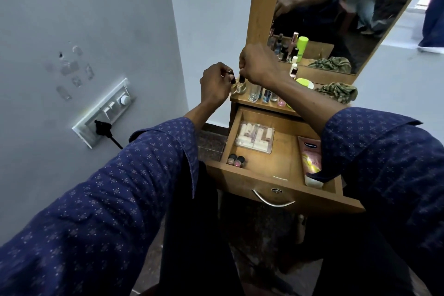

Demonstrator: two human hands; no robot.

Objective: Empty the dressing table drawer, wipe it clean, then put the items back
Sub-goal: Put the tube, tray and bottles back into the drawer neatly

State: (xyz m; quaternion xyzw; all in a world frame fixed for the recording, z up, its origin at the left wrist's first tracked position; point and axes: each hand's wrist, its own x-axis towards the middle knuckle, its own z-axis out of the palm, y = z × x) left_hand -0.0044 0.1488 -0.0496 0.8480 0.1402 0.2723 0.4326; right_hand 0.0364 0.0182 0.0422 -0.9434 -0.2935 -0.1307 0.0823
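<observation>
At centre frame, above the counter [242,99]: left hand [215,84] pinches a small dark bottle [231,75]; right hand [258,65] pinches an upright bottle's cap [241,78]. Open drawer [274,182] lies below, toward lower right, nearer the right hand.

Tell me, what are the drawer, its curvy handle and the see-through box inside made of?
The drawer looks like wood or wood-look board: orange-brown, faint grain, smooth sheen under the light. Its handle seems to be metal, silvery and shiny. The see-through box is probably clear plastic, since the pale little tubes inside show through glossy walls; glass can't be ruled out.
</observation>
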